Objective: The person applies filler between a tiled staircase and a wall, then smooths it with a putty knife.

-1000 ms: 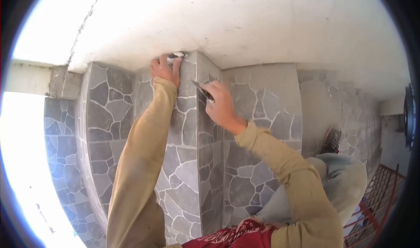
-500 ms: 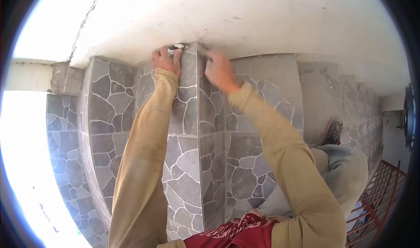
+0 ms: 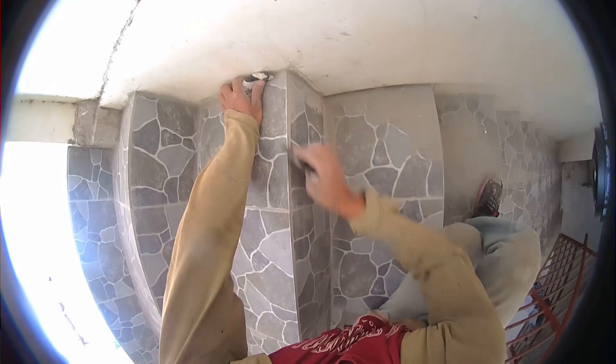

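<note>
My left hand point(image 3: 244, 101) is high on the tiled column, its fingers curled round a small dark holder with a lump of white paste point(image 3: 258, 76) showing at the top. Most of that holder is hidden by the fingers. Lower and to the right, my right hand point(image 3: 327, 181) is closed with a small dark flat piece point(image 3: 301, 162) between thumb and fingers, against or very near the column's corner edge. Motion blur hides its exact kind. The column point(image 3: 266, 242) is faced with grey stone-pattern tiles with pale joint lines.
Above the tiles runs a pale plastered surface point(image 3: 359, 37) with a crack at left. More tiled wall point(image 3: 378, 146) extends to the right. A red metal grating point(image 3: 552, 300) is at lower right. My shoe point(image 3: 489, 197) rests at right, and bright light enters at left.
My right hand has moved down along the column's corner from near its top, with the dark piece in its fingers. My left hand has kept its place on the column.
</note>
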The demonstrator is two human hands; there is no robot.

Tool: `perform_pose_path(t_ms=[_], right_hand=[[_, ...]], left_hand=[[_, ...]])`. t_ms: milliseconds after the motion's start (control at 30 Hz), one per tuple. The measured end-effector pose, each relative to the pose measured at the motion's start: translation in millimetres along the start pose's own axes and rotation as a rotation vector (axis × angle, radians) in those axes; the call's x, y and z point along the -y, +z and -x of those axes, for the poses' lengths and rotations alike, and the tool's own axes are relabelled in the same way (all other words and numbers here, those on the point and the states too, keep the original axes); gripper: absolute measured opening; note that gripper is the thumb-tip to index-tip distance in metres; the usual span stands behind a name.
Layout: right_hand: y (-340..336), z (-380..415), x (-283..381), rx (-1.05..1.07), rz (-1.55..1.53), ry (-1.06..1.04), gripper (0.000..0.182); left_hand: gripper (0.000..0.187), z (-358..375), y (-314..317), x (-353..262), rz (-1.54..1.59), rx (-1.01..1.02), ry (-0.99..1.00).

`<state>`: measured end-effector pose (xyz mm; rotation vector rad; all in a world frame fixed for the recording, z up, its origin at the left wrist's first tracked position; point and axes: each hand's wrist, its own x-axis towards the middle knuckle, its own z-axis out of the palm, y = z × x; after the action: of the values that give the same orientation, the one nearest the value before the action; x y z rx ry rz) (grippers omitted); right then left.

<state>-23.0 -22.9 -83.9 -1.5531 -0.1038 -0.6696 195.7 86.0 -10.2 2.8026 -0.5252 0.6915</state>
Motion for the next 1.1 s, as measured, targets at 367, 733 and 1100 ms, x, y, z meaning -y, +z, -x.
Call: perform_pose_path(t_ms=[367,733,1100], right_hand=[[-23,-118,-77,-0.049,0.211,0.205,0.023],[3,-121,-68,-0.226,0.309,-0.053,0.02],[-15,-75,-35,-0.072,0.285,0.315,0.022]], left_hand=[[0.055,3,2,1,0.008,0.037,-0.045],[0.055,8,-3,1,0.019,0.05,-0.09],[0.056,3,2,5,0.007,0.058,-0.071]])
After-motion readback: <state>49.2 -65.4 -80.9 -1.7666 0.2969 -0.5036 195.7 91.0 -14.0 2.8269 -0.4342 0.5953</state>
